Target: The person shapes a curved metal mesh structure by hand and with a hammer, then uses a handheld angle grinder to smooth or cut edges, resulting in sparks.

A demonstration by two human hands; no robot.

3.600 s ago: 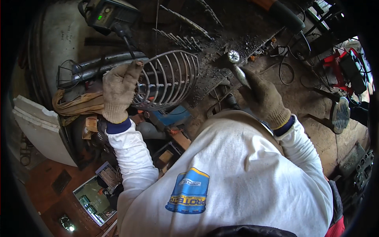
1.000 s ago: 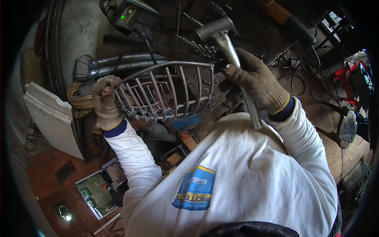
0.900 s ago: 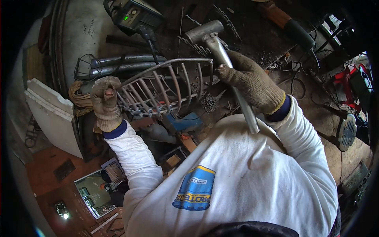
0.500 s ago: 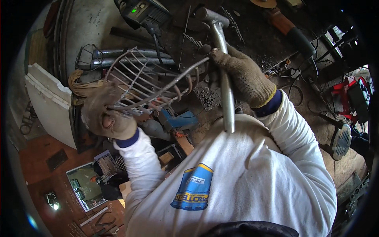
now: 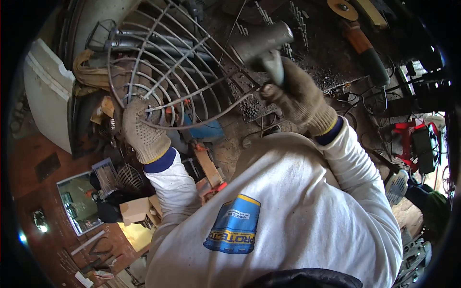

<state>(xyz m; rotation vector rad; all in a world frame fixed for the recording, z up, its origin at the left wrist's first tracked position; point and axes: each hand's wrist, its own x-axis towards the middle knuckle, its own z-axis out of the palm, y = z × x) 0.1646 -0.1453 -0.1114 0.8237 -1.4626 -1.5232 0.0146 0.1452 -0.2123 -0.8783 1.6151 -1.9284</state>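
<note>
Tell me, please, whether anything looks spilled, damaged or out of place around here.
Yes: loose dark bits lie scattered on the dark work surface near the gloved right hand, like unswept debris. The white slab at the left also has a ragged edge, as if chipped.

Metal basket [image 5: 177,67] rotated; hammer [image 5: 267,44] tilted differently
</note>
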